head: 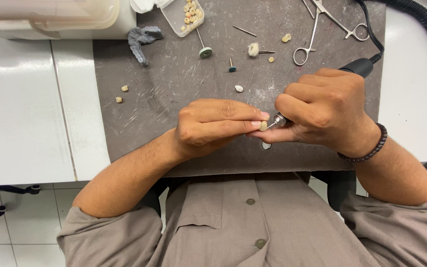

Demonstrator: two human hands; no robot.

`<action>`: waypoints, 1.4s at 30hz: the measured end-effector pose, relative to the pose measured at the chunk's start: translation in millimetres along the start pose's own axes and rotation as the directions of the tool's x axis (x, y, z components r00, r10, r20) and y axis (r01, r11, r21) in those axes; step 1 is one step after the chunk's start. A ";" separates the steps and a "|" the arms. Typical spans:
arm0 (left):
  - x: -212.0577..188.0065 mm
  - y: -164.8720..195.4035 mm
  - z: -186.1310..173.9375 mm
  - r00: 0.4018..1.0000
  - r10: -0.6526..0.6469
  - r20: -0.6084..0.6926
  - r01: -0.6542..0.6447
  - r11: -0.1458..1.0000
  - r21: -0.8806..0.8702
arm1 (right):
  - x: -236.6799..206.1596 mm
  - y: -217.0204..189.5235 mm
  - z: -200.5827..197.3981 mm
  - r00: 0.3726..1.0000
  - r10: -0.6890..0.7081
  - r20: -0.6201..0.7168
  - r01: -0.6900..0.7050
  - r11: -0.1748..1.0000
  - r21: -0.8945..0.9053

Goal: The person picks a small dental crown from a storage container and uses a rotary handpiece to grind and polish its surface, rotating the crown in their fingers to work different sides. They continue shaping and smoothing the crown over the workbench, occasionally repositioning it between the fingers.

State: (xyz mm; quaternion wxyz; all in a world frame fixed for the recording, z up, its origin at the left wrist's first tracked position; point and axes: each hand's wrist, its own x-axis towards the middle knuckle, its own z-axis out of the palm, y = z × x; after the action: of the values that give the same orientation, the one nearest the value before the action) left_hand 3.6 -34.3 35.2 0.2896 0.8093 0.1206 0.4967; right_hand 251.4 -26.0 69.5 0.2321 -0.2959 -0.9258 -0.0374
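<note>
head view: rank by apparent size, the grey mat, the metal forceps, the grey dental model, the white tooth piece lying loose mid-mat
1. grey mat
2. metal forceps
3. grey dental model, shorter than the forceps but bulkier, so that pair is close
4. white tooth piece, clearly smallest

All lie flat on one surface, so nearness barely skews it.

This is a dental lab bench. A grey work mat (174,99), scratched and dusted with white grinding powder, covers a white table (21,109). Loose tooth crowns (238,88) lie on it, and more fill a small clear box (186,17). Beside them sit a grey jaw model (142,40), mounted polishing burs (204,50) and metal forceps (310,37). The right hand (322,111) holds a corded rotary handpiece (359,66) against a crown pinched in the left hand (213,126). Below the table edge, a white tiled floor (21,232) shows.
</note>
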 end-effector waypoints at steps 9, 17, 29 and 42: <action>-2.2 -0.5 0.1 1.000 -0.030 0.000 0.030 0.999 -0.026 | 0.9 -3.1 -3.6 1.000 0.020 0.010 -0.019 0.999 -0.028; -3.4 -1.5 0.1 0.999 -0.043 0.005 0.044 0.999 -0.031 | 0.8 -3.2 -4.0 0.999 0.040 0.017 -0.039 0.998 -0.040; -5.4 -3.1 1.0 0.999 -0.051 -0.015 0.051 0.999 0.004 | 0.7 -6.6 -3.3 0.996 0.071 0.048 -0.070 0.997 -0.031; -8.9 -4.2 3.9 0.997 -0.042 -0.061 0.045 0.998 0.036 | 2.2 -10.4 -4.2 0.984 0.158 0.077 -0.163 0.985 0.063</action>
State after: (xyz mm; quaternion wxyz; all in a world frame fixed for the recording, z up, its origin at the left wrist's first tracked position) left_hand 3.2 -36.6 24.9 0.2815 0.7964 0.1560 0.5120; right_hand 245.7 -34.2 74.9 0.2108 -0.3627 -0.9074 0.0241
